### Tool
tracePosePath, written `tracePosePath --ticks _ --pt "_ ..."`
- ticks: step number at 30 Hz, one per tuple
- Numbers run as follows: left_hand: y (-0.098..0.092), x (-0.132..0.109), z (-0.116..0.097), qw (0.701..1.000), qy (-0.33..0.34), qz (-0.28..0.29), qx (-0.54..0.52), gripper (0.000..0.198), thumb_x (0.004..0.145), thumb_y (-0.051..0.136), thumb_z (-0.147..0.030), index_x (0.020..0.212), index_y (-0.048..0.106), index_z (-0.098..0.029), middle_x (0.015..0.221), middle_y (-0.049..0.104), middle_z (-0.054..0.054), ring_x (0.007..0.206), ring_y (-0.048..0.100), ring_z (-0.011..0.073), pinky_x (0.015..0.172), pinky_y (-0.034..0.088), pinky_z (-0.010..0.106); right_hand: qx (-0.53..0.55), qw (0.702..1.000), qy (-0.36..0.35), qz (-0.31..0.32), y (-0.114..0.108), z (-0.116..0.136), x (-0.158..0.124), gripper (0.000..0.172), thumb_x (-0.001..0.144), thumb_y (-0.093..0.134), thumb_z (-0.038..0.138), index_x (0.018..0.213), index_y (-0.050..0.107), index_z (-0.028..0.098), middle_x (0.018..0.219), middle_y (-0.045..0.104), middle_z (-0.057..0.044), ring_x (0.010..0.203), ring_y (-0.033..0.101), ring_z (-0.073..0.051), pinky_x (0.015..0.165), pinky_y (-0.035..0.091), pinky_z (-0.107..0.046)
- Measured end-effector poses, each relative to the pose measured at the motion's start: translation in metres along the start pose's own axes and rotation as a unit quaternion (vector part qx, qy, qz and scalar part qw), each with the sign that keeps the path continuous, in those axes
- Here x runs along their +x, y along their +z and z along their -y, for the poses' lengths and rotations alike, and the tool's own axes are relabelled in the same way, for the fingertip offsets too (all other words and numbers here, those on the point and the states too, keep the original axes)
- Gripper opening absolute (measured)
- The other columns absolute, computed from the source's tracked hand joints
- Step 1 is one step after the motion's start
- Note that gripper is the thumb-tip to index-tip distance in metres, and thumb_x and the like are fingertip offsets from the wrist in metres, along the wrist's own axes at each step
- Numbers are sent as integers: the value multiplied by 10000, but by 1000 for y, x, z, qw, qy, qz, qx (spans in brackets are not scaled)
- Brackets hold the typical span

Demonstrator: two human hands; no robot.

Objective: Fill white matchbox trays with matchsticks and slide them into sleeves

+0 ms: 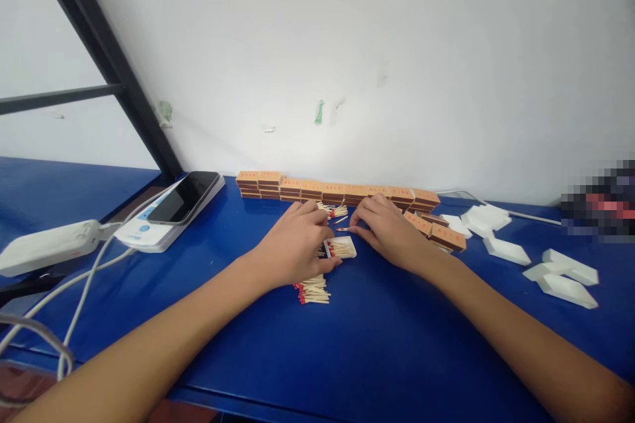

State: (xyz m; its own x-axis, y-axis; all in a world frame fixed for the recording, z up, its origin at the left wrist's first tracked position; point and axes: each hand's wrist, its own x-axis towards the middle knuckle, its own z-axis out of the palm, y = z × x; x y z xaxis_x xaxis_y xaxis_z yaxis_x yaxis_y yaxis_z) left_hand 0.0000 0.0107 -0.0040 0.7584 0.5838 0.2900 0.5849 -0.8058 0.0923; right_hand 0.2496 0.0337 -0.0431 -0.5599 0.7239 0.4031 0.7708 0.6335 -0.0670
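Observation:
My left hand [300, 238] is closed around a small white matchbox tray [353, 248], its fingers at the tray's left end. Matches [341, 249] lie inside the tray, some with red heads toward my palm. To the tray's upper right, my right hand [380, 221] pinches a match [342, 229] between thumb and fingers, just above the blue table [377, 330]. A pile of loose red-headed matches [313, 291] lies below my left hand. More loose matches [337, 211] sit beyond the tray, between my hands.
Stacked orange matchboxes [302, 188] line the white wall. Other matchboxes [446, 236] lie beside my right wrist, with several white trays [565, 284] scattered farther right. At left are a phone [186, 198] on a white device [153, 234], a power strip [49, 246] and cables [89, 291].

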Motion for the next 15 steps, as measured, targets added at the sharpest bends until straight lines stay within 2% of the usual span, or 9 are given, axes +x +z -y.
tracePosePath --ticks 10,15 --pt "1 0 1 1000 -2 7 2 328 880 778 -469 997 789 -163 931 663 61 985 553 254 889 428 416 19 1000 -7 0 -3 8 -2 147 1022 570 239 882 604 216 930 627 -88 939 513 -270 821 443 -399" --pt "1 1 0 1000 -4 11 4 321 887 767 -472 991 792 -169 929 660 60 997 557 257 897 429 415 46 999 1 9 -3 14 -3 85 1009 577 199 930 605 210 976 628 -98 992 502 -285 868 452 -422"
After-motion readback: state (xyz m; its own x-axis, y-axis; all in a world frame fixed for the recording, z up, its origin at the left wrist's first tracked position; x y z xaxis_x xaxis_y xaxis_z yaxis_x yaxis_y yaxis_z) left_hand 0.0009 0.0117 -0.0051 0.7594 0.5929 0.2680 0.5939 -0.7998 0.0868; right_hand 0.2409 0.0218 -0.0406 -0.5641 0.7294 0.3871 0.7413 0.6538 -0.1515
